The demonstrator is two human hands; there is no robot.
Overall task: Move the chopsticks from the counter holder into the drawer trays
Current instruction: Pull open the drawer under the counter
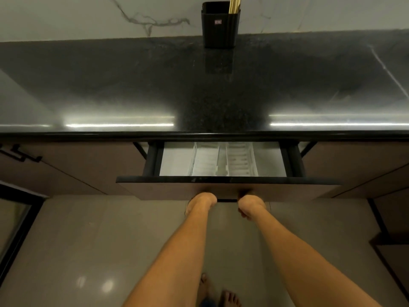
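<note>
A black ribbed holder (220, 29) stands at the back of the dark counter against the wall, with pale wooden chopsticks (234, 5) sticking out of its right side. Below the counter edge a drawer (228, 188) is partly pulled out. Inside it lie two clear plastic trays (205, 160) side by side, the right tray (240, 159) ribbed. My left hand (202, 201) and my right hand (251, 203) both grip the underside of the drawer front, fingers curled out of sight under it.
The glossy black counter (132, 89) spans the whole width, with a marble wall behind. Brown cabinet doors (73, 167) flank the drawer. Beige floor tiles and my bare feet (219, 293) lie below. A dark glass panel (15, 220) stands at the left.
</note>
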